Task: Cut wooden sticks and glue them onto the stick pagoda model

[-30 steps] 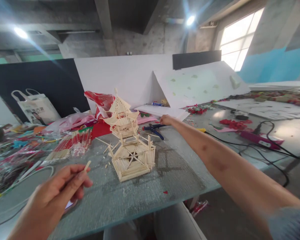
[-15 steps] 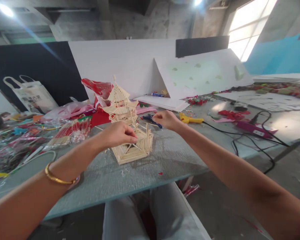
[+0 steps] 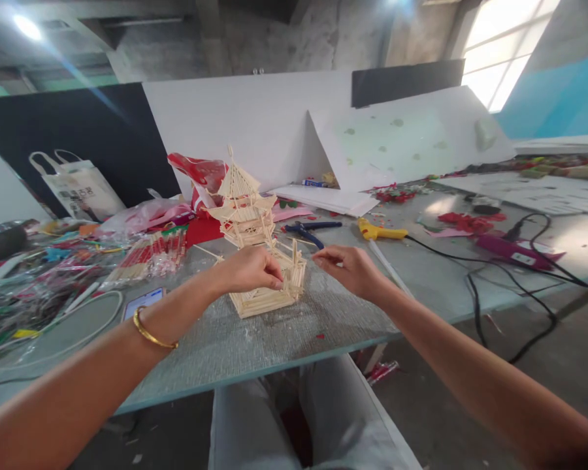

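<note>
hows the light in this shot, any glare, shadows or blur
Head view: the tall paned window is blown out white; a bluish flare streak slants from the round white ceiling lamp. Head view: glare whitens a patch of the grey textured table, with darker shading right of the pale wooden-stick pagoda. Head view: fine detail on the bare left hand looks soft.

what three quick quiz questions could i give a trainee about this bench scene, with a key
1. Multiple choice: which hand overlaps the wooden stick model in this view? A) left B) right C) neither
2. True or false: the yellow glue gun lies on the table, out of both hands.
3. Fill in the blank: the pliers have ____ handles.

Key: 1. A, the left hand. 2. True. 3. Dark blue.
</note>
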Demonstrator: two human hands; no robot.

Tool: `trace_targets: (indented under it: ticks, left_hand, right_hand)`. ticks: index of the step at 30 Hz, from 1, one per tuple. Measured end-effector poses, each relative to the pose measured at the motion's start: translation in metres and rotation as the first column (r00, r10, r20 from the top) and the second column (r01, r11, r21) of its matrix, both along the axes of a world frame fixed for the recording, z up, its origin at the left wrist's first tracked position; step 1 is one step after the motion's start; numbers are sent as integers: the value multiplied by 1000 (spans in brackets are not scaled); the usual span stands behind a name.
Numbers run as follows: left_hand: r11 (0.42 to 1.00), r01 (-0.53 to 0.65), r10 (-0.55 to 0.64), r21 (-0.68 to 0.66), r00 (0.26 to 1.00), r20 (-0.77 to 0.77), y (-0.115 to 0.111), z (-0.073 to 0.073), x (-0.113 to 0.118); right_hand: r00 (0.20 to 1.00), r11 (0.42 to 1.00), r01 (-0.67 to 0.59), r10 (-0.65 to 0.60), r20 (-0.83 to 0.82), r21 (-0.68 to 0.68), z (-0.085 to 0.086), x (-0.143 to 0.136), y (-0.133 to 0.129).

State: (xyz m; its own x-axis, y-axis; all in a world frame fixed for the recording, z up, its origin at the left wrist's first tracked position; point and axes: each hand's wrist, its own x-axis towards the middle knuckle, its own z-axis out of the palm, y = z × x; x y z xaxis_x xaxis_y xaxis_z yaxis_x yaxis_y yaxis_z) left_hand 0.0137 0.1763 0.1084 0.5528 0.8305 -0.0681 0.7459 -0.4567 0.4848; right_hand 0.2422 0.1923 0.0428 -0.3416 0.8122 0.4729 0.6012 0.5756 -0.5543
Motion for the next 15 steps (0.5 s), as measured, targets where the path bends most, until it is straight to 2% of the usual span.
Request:
trace_targets:
  ticks: [6, 15]
  left_hand:
    - [1000, -12, 13, 16, 999, -35, 1, -4, 0]
    - [998, -39, 45, 54, 993, -109, 3, -10, 1]
  right_hand:
    - [1000, 1000, -21, 21, 17, -7, -8, 3, -4]
    - [999, 1000, -20, 20, 25, -12, -9, 2, -7]
